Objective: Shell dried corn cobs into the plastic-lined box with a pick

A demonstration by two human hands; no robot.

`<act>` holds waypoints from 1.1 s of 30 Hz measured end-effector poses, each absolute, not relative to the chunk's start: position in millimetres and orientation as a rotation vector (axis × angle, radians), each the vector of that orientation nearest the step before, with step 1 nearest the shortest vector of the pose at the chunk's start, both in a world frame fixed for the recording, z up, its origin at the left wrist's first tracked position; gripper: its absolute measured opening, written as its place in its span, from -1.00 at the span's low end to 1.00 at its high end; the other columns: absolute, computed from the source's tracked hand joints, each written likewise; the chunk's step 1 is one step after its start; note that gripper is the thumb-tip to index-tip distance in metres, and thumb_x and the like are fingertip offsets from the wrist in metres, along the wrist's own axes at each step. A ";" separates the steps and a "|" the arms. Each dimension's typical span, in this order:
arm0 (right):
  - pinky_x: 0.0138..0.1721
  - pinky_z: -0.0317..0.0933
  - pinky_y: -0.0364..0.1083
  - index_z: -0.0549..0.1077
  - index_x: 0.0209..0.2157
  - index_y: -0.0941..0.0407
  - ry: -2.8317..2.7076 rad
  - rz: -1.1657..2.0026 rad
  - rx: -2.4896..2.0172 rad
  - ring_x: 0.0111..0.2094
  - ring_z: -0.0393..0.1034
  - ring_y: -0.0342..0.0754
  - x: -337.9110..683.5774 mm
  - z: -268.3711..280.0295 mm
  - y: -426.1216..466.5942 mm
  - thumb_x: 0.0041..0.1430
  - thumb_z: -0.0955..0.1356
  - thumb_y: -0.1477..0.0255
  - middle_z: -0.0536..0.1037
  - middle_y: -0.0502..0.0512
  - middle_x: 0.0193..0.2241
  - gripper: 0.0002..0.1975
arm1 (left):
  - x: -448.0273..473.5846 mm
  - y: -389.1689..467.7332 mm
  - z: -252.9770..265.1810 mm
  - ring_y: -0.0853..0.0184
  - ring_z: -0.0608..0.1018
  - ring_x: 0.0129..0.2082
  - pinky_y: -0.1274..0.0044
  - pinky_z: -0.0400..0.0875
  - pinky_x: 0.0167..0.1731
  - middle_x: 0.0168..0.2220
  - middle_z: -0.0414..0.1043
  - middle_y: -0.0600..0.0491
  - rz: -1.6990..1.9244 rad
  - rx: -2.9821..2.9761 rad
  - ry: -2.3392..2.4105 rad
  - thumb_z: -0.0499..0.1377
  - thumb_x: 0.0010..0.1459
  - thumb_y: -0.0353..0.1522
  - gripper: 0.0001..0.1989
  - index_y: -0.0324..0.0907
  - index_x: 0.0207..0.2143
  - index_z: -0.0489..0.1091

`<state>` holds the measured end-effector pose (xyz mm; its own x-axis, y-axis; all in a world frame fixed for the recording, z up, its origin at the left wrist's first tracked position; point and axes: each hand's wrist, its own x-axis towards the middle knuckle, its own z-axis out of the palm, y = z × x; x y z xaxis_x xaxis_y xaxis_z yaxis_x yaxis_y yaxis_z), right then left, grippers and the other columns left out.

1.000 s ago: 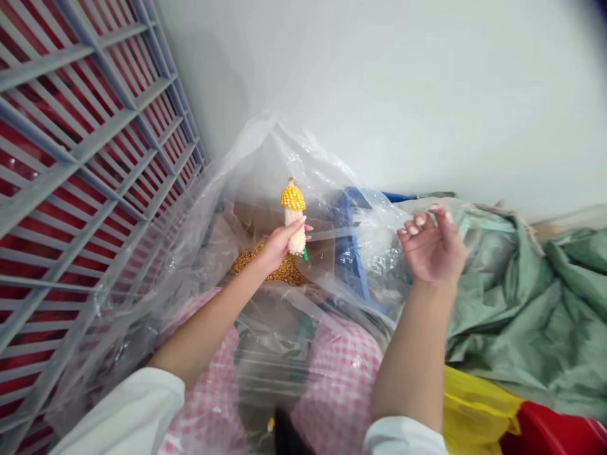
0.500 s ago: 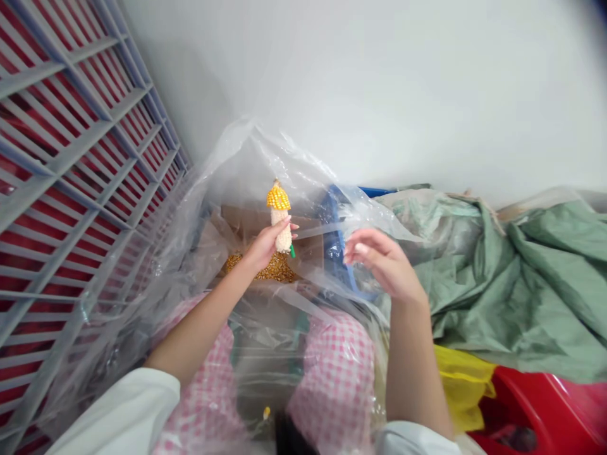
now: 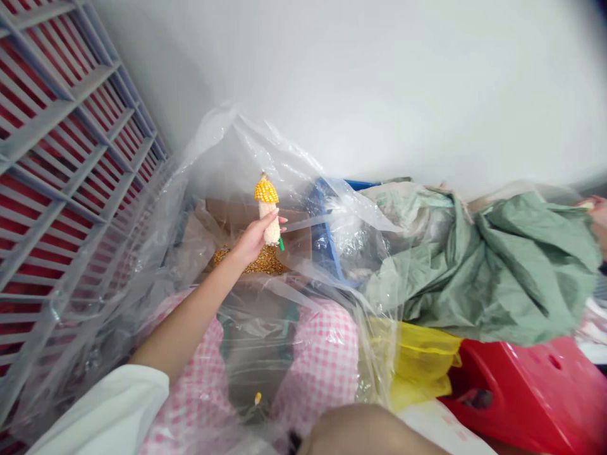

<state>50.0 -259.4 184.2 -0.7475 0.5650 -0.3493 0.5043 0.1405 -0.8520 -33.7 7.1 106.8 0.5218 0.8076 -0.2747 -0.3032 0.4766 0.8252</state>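
My left hand (image 3: 256, 239) is closed around a corn cob (image 3: 270, 224), held upright above the box. Its upper end still carries a cap of yellow kernels (image 3: 266, 189); the lower part is stripped pale. A small green piece (image 3: 281, 244) shows beside the cob's lower end, its kind unclear. Loose corn kernels (image 3: 265, 260) lie below in a cardboard box (image 3: 298, 239) behind clear plastic sheeting. At the bottom edge a blurred part of my right arm (image 3: 374, 433) appears, its hand outside the picture.
A slatted plastic crate (image 3: 61, 120) stands at the left. To the right are a blue bin (image 3: 327, 234), green sacking (image 3: 502, 272), a yellow mesh bag (image 3: 417, 354) and a red plastic stool-like object (image 3: 540, 379). Another person's hand (image 3: 598, 218) shows partly at the right edge.
My right hand has left the space beside the cob and dropped out of view, leaving only a blurred arm at the bottom. The left hand keeps its hold; the view has shifted slightly right.
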 end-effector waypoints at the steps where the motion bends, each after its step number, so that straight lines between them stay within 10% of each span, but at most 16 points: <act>1: -0.27 0.23 -0.28 0.46 -0.29 0.01 -2.289 1.657 -1.165 -0.25 0.40 -0.20 55.6 189.9 -256.5 -0.06 0.21 0.65 0.51 -0.07 -0.31 -0.64 | -33.8 7.0 106.8 0.40 0.51 -0.46 0.62 0.32 -0.46 -0.38 0.48 0.03 0.758 0.801 0.732 0.22 -0.12 -0.17 -0.67 -0.22 -0.36 0.42; 19: -0.21 0.16 -0.25 0.45 -0.27 0.02 -2.213 1.524 -1.500 -0.25 0.36 -0.22 81.0 196.6 -245.5 0.02 0.19 0.65 0.49 -0.07 -0.30 -0.66 | -34.0 8.1 106.6 0.42 0.50 -0.49 0.63 0.33 -0.51 -0.42 0.46 0.07 0.768 0.761 0.694 0.23 -0.14 -0.16 -0.66 -0.20 -0.35 0.39; 26: -0.31 0.18 -0.16 0.41 -0.25 0.05 -2.215 0.949 -2.020 -0.29 0.37 -0.11 94.2 203.2 -235.0 0.16 0.15 0.51 0.48 0.05 -0.30 -0.74 | -33.1 8.0 107.5 0.42 0.50 -0.50 0.62 0.32 -0.49 -0.44 0.46 0.07 0.774 0.737 0.682 0.23 -0.13 -0.17 -0.66 -0.21 -0.35 0.37; 33: -0.40 0.14 -0.18 0.34 -0.26 0.05 -2.561 0.731 -1.456 -0.40 0.32 -0.18 17.2 155.6 -242.0 0.16 0.20 0.33 0.44 -0.05 -0.43 -0.84 | -29.4 5.5 105.5 0.41 0.51 -0.48 0.63 0.31 -0.51 -0.43 0.46 0.08 0.758 0.754 0.675 0.21 -0.11 -0.16 -0.66 -0.20 -0.33 0.37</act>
<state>17.2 -242.0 155.6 -0.5358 0.8325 -0.1411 0.7815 0.4256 -0.4562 -29.4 5.5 105.5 0.5503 0.7938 -0.2589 -0.3492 0.5005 0.7922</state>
